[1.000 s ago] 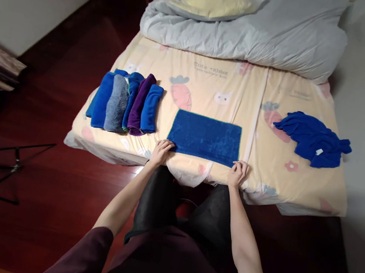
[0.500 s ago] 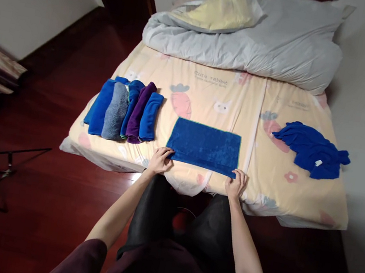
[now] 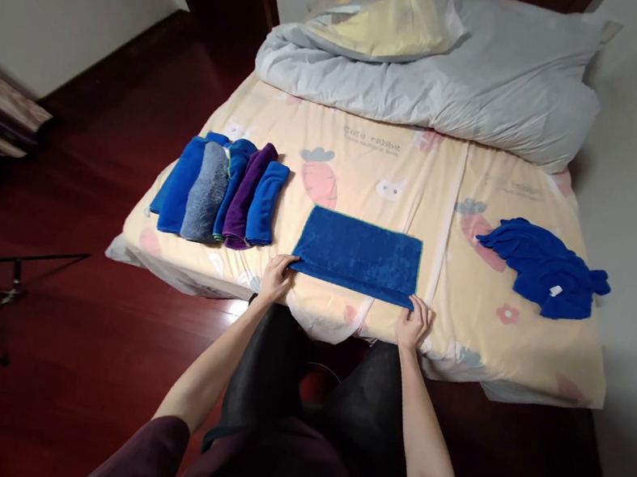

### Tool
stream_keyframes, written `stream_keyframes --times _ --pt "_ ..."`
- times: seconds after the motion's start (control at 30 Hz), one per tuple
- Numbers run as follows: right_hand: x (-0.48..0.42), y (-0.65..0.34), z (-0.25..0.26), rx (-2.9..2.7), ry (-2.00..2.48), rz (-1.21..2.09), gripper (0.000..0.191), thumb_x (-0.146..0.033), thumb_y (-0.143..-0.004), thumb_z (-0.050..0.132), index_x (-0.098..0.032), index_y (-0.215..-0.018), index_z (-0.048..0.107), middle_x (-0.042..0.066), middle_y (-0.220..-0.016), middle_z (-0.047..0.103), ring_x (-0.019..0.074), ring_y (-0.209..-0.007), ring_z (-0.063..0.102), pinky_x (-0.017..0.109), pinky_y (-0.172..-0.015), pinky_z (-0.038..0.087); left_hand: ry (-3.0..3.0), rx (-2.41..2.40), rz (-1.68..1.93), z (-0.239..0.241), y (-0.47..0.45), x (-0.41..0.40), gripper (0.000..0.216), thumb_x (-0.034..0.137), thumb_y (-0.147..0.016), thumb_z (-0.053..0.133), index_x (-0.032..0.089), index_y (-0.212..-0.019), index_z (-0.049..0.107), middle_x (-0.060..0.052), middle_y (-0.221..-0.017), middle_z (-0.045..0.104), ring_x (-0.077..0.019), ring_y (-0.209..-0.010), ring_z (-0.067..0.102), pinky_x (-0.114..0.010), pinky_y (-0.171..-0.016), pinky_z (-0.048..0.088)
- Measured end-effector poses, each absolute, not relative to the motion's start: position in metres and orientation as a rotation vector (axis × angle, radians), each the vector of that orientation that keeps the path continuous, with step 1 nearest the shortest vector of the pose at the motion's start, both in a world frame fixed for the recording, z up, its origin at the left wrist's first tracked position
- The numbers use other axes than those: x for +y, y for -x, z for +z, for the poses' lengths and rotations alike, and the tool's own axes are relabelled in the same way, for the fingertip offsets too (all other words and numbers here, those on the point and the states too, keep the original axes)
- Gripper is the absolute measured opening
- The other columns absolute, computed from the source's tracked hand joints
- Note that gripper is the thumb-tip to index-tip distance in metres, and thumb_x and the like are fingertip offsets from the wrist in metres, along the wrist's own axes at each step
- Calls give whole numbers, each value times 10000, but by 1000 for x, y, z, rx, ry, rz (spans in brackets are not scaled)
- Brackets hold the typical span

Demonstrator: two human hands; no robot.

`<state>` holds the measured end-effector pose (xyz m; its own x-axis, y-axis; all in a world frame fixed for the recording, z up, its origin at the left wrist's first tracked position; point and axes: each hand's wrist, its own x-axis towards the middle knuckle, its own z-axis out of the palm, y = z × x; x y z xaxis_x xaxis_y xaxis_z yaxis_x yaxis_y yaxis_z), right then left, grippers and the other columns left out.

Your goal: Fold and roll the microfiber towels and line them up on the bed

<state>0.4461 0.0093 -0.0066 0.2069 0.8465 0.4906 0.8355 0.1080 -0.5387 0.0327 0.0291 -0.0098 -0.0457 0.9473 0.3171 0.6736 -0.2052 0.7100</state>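
A blue towel (image 3: 361,250) with a thin green edge lies flat on the bed in front of me, its near edge turned over in a narrow strip. My left hand (image 3: 276,276) pinches the near left corner. At the near right corner, my right hand (image 3: 415,321) has its fingers closed on the cloth. Left of the towel sits a row of rolled towels: a blue one (image 3: 266,203) closest, then a purple one (image 3: 248,197), a grey one (image 3: 206,194) and other blue ones.
A crumpled blue cloth (image 3: 547,271) with a white tag lies on the right of the bed. A grey quilt (image 3: 442,96) and a yellow pillow (image 3: 402,23) are at the far end. Black tripod legs (image 3: 10,291) stand on the floor at left.
My left hand has shifted slightly left and up at the towel's corner. The near strip looks narrower and more tightly turned over. The view has tilted a little.
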Motion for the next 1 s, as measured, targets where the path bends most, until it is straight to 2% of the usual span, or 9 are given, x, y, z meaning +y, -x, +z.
stream_keyframes --times 0.17,0.37,0.6,0.73,1.0 --pt "9 -445 -6 -1547 1696 50 381 -173 -921 409 -181 -1138 723 115 -1193 739 255 -1151 653 450 -1046 479 -1785 1810 1160 -14 -32 30 287 194 -942 526 229 -1178 685 -120 -1121 662 -289 -1133 607 -472 -1022 505" --pt "8 -444 -2 -1478 1654 85 380 -161 -918 410 -193 -1142 715 109 -1223 735 241 -1194 639 453 -1068 474 -1669 1841 1274 -24 -30 31 249 273 -987 519 228 -1182 667 -126 -1098 598 -279 -1078 615 -447 -963 537" --pt "8 -450 -16 -1383 1723 98 320 -228 -919 469 -178 -1090 735 123 -1081 754 276 -1063 632 432 -975 511 -1611 1898 1288 -33 -29 33 214 351 -1019 492 229 -1103 646 -104 -1008 572 -260 -987 610 -417 -905 532" --pt "8 -450 -17 -1365 1751 98 317 -251 -921 460 -165 -1077 723 141 -1070 744 287 -1046 635 438 -966 515 -1619 1929 1284 -35 -29 32 250 398 -1037 460 223 -1087 631 -102 -994 565 -254 -954 598 -411 -871 527" --pt "4 -450 -8 -1519 1586 318 371 -218 -937 415 -188 -1194 682 131 -1222 723 252 -1181 650 449 -996 543 -1646 1917 1212 -32 -29 33 247 407 -1031 460 225 -1076 622 -104 -999 579 -253 -952 618 -412 -876 540"
